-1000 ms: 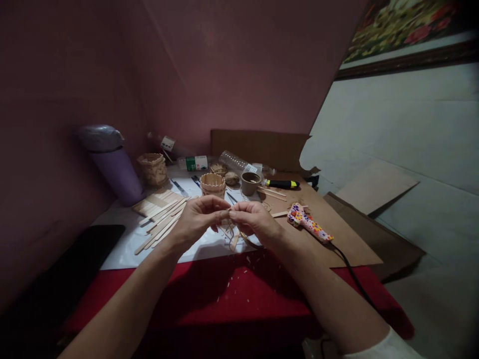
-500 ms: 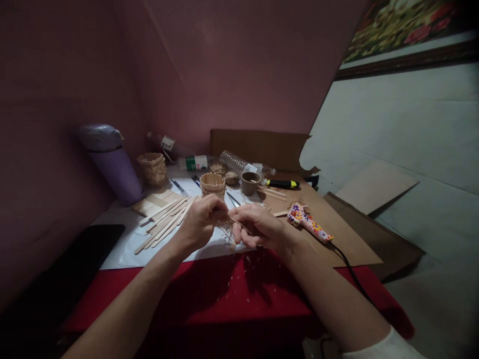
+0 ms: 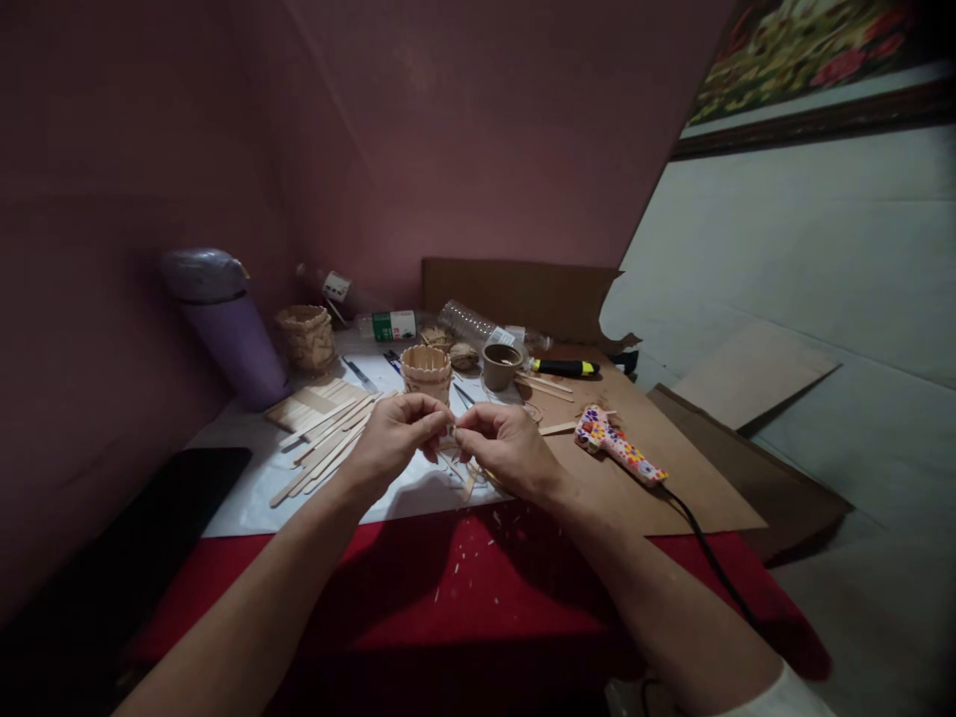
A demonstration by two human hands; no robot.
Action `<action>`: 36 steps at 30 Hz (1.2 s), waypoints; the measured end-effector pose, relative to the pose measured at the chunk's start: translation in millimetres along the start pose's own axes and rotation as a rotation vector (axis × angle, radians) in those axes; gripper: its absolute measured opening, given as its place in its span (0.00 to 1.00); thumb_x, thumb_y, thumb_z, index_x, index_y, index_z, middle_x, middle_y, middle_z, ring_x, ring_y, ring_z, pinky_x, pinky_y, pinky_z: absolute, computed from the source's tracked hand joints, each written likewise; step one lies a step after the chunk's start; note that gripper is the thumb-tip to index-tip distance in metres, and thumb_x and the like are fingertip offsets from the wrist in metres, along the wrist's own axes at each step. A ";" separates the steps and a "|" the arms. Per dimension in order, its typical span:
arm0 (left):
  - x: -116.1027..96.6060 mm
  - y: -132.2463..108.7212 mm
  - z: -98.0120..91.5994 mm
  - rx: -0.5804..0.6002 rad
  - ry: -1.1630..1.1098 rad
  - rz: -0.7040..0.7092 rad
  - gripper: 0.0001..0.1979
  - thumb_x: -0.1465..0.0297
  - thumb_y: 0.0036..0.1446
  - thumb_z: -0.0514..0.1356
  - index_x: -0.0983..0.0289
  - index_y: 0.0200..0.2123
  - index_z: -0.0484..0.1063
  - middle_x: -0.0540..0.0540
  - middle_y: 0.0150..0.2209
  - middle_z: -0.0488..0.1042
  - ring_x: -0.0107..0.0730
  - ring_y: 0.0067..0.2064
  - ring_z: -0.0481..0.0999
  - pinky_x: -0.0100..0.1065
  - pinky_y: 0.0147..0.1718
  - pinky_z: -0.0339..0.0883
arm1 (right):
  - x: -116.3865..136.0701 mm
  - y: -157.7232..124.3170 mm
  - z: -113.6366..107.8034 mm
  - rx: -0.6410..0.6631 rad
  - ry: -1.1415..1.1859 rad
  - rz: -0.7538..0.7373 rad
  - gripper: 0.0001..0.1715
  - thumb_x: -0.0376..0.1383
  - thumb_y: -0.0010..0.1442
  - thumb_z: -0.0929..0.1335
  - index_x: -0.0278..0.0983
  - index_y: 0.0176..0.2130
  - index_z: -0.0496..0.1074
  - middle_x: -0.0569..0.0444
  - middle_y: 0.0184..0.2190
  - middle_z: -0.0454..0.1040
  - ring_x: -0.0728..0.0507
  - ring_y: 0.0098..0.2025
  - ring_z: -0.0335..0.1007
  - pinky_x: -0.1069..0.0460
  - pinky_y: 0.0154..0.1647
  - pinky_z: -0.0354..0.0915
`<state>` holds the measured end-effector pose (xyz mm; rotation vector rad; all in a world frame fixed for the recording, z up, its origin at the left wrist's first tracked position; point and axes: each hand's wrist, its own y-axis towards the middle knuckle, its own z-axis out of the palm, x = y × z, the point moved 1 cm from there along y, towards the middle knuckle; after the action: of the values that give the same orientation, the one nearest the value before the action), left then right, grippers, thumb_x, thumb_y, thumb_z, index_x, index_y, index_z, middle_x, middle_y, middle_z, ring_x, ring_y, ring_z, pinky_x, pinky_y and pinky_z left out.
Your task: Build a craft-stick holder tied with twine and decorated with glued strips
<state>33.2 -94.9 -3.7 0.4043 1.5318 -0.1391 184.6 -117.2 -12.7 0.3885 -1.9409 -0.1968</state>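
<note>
My left hand (image 3: 399, 433) and my right hand (image 3: 514, 450) meet fingertip to fingertip over the front of the white sheet. Both are closed in a pinch; something tiny and pale shows between them, too small to name. Just behind my left hand stands a small cup of wooden sticks (image 3: 425, 368) with a scalloped rim, its lower part hidden. Beneath the fingers lie thin wood scraps (image 3: 469, 484). Left of my left hand, several flat craft sticks (image 3: 321, 463) are spread in a loose pile.
A floral glue gun (image 3: 616, 445) with a black cord lies on the cardboard (image 3: 694, 498) at right. Behind are a brown pot (image 3: 500, 366), a yellow-black cutter (image 3: 566, 367), twine balls (image 3: 464, 357), plastic bottles (image 3: 394, 326) and another stick cup (image 3: 305, 337). A purple tumbler (image 3: 235, 339) stands left.
My right hand has turned from palm up, fingers curled, to a pinch facing my left hand. The thin strand across its fingers no longer shows there.
</note>
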 end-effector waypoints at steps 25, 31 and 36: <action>5.6 2.3 -2.0 -0.051 -0.043 0.086 0.13 0.73 0.40 0.68 0.68 0.33 0.73 0.51 0.25 0.73 0.25 0.24 0.70 0.27 0.21 0.65 | -3.4 -2.7 0.6 -0.133 -0.148 -0.165 0.06 0.31 0.56 0.66 0.34 0.30 0.74 0.54 0.24 0.75 0.49 0.25 0.68 0.55 0.27 0.61; 7.8 2.9 -2.8 -0.055 0.019 0.129 0.11 0.71 0.42 0.67 0.68 0.31 0.74 0.52 0.26 0.74 0.26 0.25 0.71 0.27 0.23 0.66 | -4.8 -3.5 0.4 -0.112 -0.113 -0.147 0.06 0.32 0.56 0.66 0.35 0.29 0.73 0.54 0.24 0.75 0.49 0.25 0.69 0.55 0.27 0.62; 6.9 2.6 -3.0 -0.069 0.085 0.121 0.08 0.69 0.45 0.64 0.69 0.26 0.73 0.52 0.21 0.72 0.25 0.21 0.68 0.28 0.20 0.63 | -0.1 -5.3 -0.1 -0.111 -0.196 -0.169 0.07 0.32 0.57 0.66 0.35 0.29 0.73 0.54 0.24 0.75 0.49 0.25 0.68 0.55 0.27 0.61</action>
<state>31.5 -90.3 -10.1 0.4514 1.5866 0.0254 185.7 -122.1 -14.5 0.4739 -2.0786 -0.4661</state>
